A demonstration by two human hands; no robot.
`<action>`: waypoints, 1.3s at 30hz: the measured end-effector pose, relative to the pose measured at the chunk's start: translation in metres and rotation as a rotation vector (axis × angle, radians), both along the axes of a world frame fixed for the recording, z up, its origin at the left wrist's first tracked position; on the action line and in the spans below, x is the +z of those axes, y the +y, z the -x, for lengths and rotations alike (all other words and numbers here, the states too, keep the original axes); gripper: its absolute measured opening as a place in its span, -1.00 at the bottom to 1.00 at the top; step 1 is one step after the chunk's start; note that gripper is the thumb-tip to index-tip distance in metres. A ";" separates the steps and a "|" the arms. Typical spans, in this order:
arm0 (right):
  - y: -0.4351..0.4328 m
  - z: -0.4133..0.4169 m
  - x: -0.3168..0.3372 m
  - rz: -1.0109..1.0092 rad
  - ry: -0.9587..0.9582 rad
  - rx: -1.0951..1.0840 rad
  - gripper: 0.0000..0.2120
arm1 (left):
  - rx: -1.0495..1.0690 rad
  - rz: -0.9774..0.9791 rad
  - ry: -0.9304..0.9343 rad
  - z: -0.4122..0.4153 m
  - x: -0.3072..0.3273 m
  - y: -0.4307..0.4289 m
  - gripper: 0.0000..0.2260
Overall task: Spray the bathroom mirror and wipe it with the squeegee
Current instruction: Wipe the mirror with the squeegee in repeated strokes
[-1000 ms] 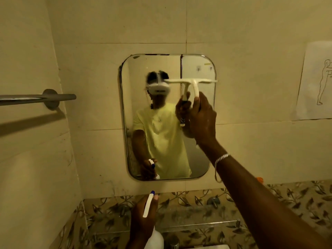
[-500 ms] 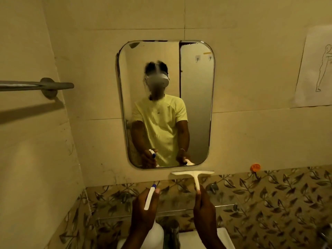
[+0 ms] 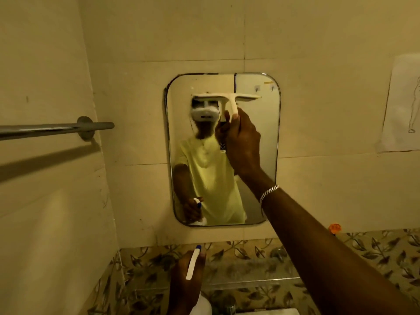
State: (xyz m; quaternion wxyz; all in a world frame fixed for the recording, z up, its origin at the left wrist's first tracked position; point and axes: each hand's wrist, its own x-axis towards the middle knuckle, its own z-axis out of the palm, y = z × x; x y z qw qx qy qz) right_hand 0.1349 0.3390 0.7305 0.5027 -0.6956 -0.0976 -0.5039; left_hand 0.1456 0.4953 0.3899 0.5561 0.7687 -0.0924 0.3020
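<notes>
Squeegee (image 3: 227, 97) in right hand (image 3: 244, 142) against upper mirror (image 3: 256, 133).

Dim, yellow-tinted light; the rail (image 3: 56, 128) casts a long shadow down-left on the wall (image 3: 318, 110). Soft blur, edges bowed by the wide lens.

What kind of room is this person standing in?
Most likely a bathroom: a small mirror hangs on a tiled wall, a metal towel rail juts out beside it, and leaf-patterned tiles run below.
</notes>
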 end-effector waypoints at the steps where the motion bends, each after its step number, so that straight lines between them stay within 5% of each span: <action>1: 0.004 -0.003 0.014 -0.007 -0.016 0.010 -0.64 | -0.007 0.005 -0.018 0.002 0.003 0.002 -0.82; 6: 0.022 -0.013 0.050 -0.033 -0.004 -0.030 -0.64 | -0.052 0.035 -0.105 -0.003 0.007 0.016 -0.51; 15: 0.035 -0.027 0.060 -0.022 -0.017 -0.063 -0.65 | -0.039 0.009 -0.098 -0.003 0.017 0.029 -0.77; 21: 0.039 -0.035 0.036 0.018 -0.028 -0.065 -0.66 | -0.032 -0.013 -0.076 -0.006 0.015 0.031 -0.75; 28: 0.044 -0.029 -0.118 -0.026 0.077 -0.054 -0.64 | -0.038 -0.005 -0.048 -0.009 0.016 0.024 -0.79; 34: 0.054 0.014 -0.321 -0.028 0.526 -0.111 -0.61 | -0.063 -0.009 -0.085 0.000 0.019 0.030 -0.71; 36: 0.054 0.030 -0.356 -0.093 0.716 -0.118 -0.59 | -0.050 -0.015 -0.078 0.002 0.017 0.032 -0.73; 39: 0.054 0.037 -0.347 -0.128 0.688 -0.111 -0.59 | -0.007 -0.023 -0.077 0.006 0.019 0.036 -0.78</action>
